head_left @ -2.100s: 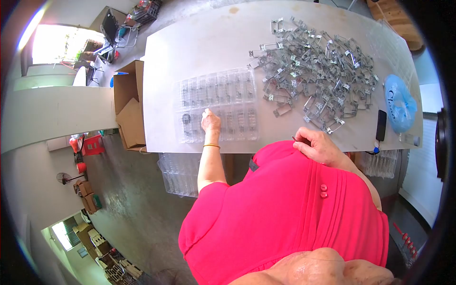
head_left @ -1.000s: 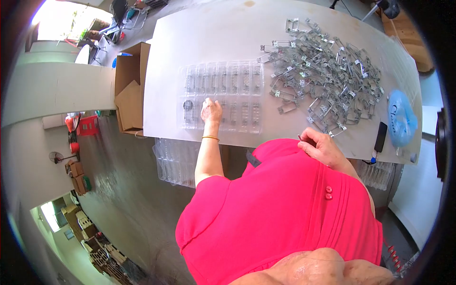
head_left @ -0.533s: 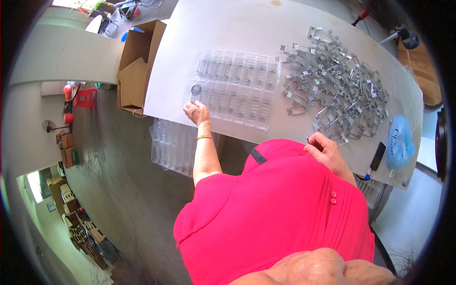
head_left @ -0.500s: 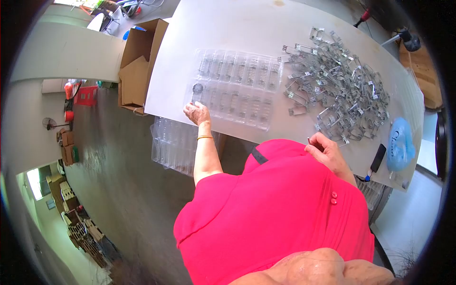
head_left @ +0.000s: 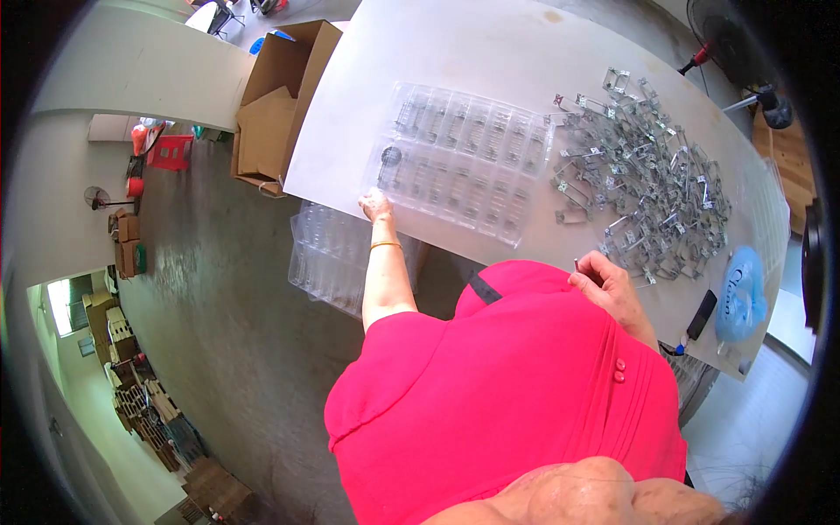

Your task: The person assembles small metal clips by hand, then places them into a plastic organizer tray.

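Note:
A clear plastic blister tray with rows of compartments lies on the white table. My left hand is at the tray's near left corner, its fingers closed on the edge. A dark round piece sits in the tray's left end, just beyond that hand. My right hand is closed near the table's front edge, in front of my body. A short, thin metal piece sticks up from its fingers; the rest is hidden. To its upper right lies a loose pile of metal wire brackets.
Stacked clear trays stand below the table's left front edge. An open cardboard box is beyond the left side. A blue plastic bag and a black-handled object lie at the right. A fan stands behind.
My left hand has drawn back slightly from the tray's surface to its corner, fingers more curled. My right hand keeps its pinch on the thin metal piece. The whole view has shifted a little.

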A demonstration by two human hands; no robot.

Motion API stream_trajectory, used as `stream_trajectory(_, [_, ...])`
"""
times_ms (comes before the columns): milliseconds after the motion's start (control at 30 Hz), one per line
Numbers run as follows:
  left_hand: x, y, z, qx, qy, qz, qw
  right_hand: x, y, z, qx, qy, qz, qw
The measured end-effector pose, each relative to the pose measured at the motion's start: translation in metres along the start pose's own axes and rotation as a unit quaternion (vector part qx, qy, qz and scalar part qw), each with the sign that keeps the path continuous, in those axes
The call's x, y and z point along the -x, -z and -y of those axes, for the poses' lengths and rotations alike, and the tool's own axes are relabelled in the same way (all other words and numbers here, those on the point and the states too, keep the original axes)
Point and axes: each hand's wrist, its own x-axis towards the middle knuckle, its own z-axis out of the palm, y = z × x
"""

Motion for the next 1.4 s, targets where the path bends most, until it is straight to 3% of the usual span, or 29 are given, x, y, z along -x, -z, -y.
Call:
stream_trajectory(133, [0.040, 0.011, -0.045, 0.007, 0.045, 0.001, 0.999, -0.003, -0.004, 0.008, 0.015, -0.006, 0.002, 1.000])
stream_trajectory(333, [-0.030, -0.005, 0.017, 0.047, 0.038, 0.023, 0.998, -0.006, -0.010, 0.014, 0.023, -0.006, -0.008, 1.000])
stream_trajectory(767, [-0.002, 0.009, -0.016, 0.041, 0.016, 0.034, 0.998, 0.005, -0.016, 0.021, 0.035, -0.056, -0.031, 0.997])
stream_trajectory(833, [0.007, 0.015, -0.022, 0.078, 0.027, 0.036, 0.996, 0.006, -0.017, 0.007, 0.028, 0.038, -0.028, 0.998])
stream_trajectory(1000, [0.017, 0.030, -0.014, 0.133, 0.018, 0.037, 0.990, 0.016, -0.001, -0.002, 0.025, 0.036, -0.018, 0.999])
stream_trajectory(1167, [0.060, 0.043, 0.008, 0.123, 0.025, -0.021, 0.992, 0.039, 0.030, -0.015, 0.028, 0.059, 0.006, 0.998])
stream_trajectory(1233, [0.047, 0.050, 0.052, -0.035, 0.004, 0.059, 0.998, 0.049, 0.045, -0.027, 0.031, 0.063, 0.006, 0.998])
stream_trajectory(1267, [0.061, 0.052, 0.053, -0.036, 0.000, 0.059, 0.998, 0.053, 0.053, -0.032, 0.037, 0.072, 0.009, 0.997])
stream_trajectory(1400, [0.161, 0.052, 0.083, -0.213, -0.027, -0.058, 0.975, 0.074, 0.086, -0.052, 0.038, 0.075, 0.030, 0.996])
